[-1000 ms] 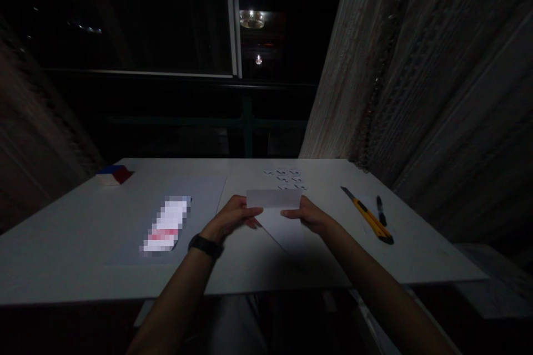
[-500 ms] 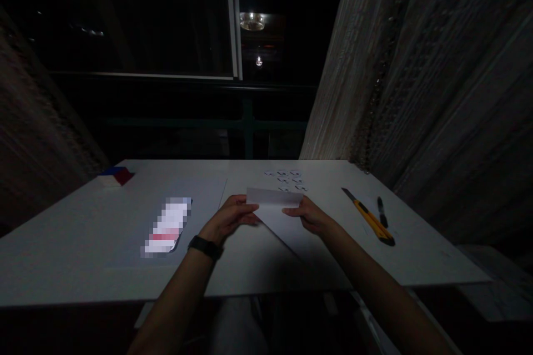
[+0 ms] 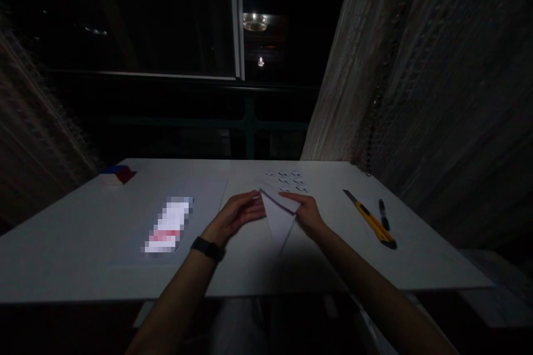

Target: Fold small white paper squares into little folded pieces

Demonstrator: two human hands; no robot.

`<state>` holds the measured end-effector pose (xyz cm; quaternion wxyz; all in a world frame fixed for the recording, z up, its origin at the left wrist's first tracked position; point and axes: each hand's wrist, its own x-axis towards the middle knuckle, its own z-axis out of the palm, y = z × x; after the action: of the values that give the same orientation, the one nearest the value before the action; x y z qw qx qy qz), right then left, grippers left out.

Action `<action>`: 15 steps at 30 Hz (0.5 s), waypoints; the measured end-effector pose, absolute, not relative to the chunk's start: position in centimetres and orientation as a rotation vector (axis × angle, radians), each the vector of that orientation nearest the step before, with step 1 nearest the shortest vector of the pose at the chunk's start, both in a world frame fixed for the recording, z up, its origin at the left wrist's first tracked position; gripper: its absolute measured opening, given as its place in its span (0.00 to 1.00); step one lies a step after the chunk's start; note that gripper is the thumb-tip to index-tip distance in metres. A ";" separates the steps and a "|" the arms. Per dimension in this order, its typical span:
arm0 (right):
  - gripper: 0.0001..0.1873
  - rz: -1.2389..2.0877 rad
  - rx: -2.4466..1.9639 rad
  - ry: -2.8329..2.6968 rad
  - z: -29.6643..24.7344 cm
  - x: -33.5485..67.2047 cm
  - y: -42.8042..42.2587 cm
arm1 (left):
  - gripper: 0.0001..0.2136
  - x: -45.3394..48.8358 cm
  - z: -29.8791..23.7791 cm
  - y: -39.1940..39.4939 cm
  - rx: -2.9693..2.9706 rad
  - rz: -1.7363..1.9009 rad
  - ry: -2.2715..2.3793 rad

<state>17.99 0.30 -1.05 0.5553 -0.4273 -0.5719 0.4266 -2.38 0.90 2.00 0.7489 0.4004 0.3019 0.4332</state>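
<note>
A folded sheet of white paper (image 3: 280,222) hangs over the table in front of me, with a flap across its top and its lower end narrowing to a point. My right hand (image 3: 307,212) pinches it at the upper right, the index finger stretched along the top. On the other side, my left hand (image 3: 240,212) has its fingers extended and apart, their tips at the paper's left edge. A dark band sits on my left wrist. Behind the paper lie several small white pieces with dark marks (image 3: 283,181).
A phone with a blurred bright screen (image 3: 169,226) rests on a pale sheet (image 3: 208,199) at left. A yellow utility knife (image 3: 370,221) and a black marker (image 3: 383,214) lie at right. A blue, red and white block (image 3: 116,174) stands at the far left. Curtains (image 3: 333,94) hang behind.
The paper has turned from a level flap held at both ends to a tilted one with its point downward. My left fingers have loosened and straightened; my right hand keeps its hold.
</note>
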 end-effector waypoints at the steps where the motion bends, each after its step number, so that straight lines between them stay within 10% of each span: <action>1: 0.16 0.851 -1.022 -1.440 -1.3 17.7 0.2 | 0.14 -2.2 2.0 0.8 0.889 0.929 0.658; 7: 0.33 0.192 -0.911 -1.989 -2.1 16.1 -1.5 | 0.15 -1.3 1.0 0.6 0.987 1.126 0.789; 15: 0.35 0.216 -0.856 -2.072 -0.3 17.0 -2.5 | 0.12 -2.2 2.9 1.3 1.297 1.556 1.163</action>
<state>17.01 -2.53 -0.34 0.4301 -0.3431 -0.8305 0.0864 -2.22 1.26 2.86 0.3922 0.5108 0.4579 0.6128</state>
